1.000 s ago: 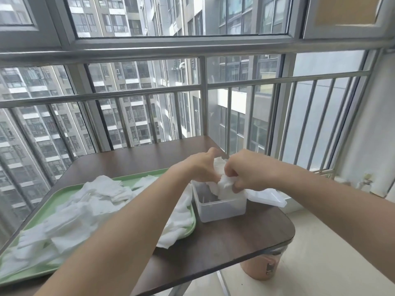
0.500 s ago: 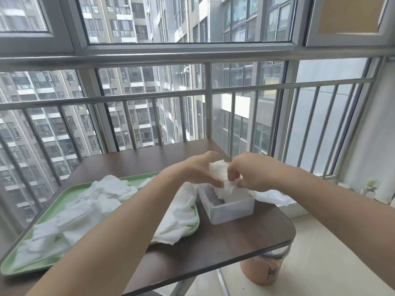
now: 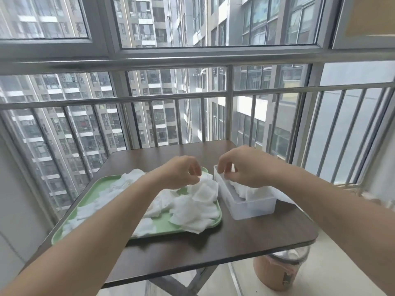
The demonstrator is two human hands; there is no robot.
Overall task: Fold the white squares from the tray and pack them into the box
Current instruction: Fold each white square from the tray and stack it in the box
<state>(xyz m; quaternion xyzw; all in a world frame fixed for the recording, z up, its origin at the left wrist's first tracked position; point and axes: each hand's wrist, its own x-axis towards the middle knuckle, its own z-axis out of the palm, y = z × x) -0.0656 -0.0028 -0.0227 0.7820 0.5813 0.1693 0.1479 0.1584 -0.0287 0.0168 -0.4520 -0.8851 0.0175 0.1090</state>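
Head view: a green tray (image 3: 89, 189) on the left of the dark worktop (image 3: 235, 238) carries a loose, overlapping heap of white squares (image 3: 192, 210), some draped over its near right rim. Just beside it, to the right, stands a clear box (image 3: 252, 208) with some white squares already inside, bunched toward its far end.

The left hand (image 3: 181, 171) hangs over the tray's far right corner, fingers curled down, and looks to pinch the peak of a raised square between thumb and fingertips. The right hand (image 3: 241, 167) hovers over the box, fingers loosely curled with nothing visibly in them.

The squares look thin, soft and very light, with no stiffness of their own. A piece will likely droop and crumple unless held at two points. They lie on one another, so a pinch could drag up a neighbour. Best taken at a free corner or edge, then by the opposite corner with the other hand to fold flat. The box looks light enough to shift when squares are pressed in.
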